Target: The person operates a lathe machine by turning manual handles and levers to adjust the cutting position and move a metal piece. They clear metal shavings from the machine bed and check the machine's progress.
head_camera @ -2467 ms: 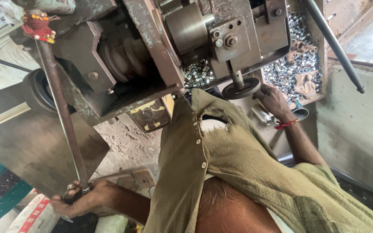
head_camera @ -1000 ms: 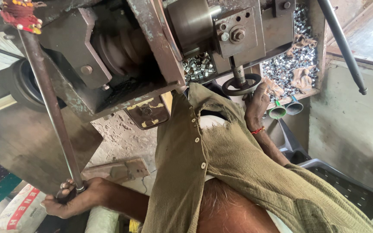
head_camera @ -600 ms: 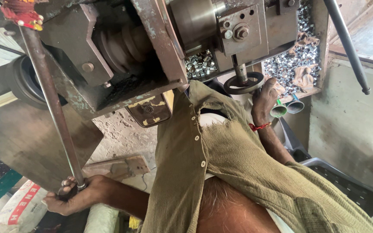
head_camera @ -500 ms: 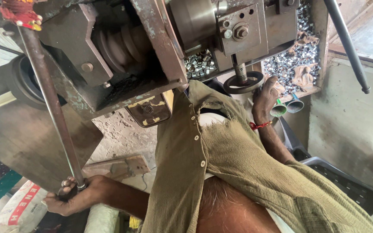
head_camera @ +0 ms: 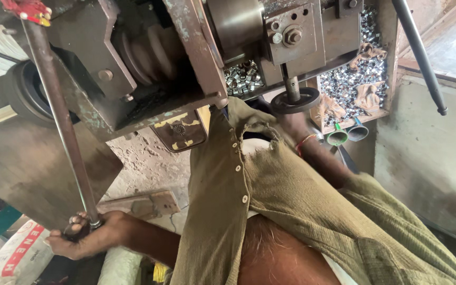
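Head view, looking down past an olive shirt [head_camera: 291, 195]: the left hand [head_camera: 83, 240] is wrapped tight around the lower end of a long steel lever rod [head_camera: 59, 121] that runs up to the machine's top left corner. The right hand [head_camera: 296, 129] reaches up beneath the black handwheel [head_camera: 295, 101] at the press head; its grip cannot be told, blurred and partly hidden, with a tray of small shiny metal nuts [head_camera: 349, 79] just beyond.

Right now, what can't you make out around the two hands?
- Right hand, head view: blurred, tucked under the black handwheel; fingers hidden, grip unreadable.
- Left hand: what the long lever ends in is covered by its fingers.
- Small metal parts in the tray: too small to identify.
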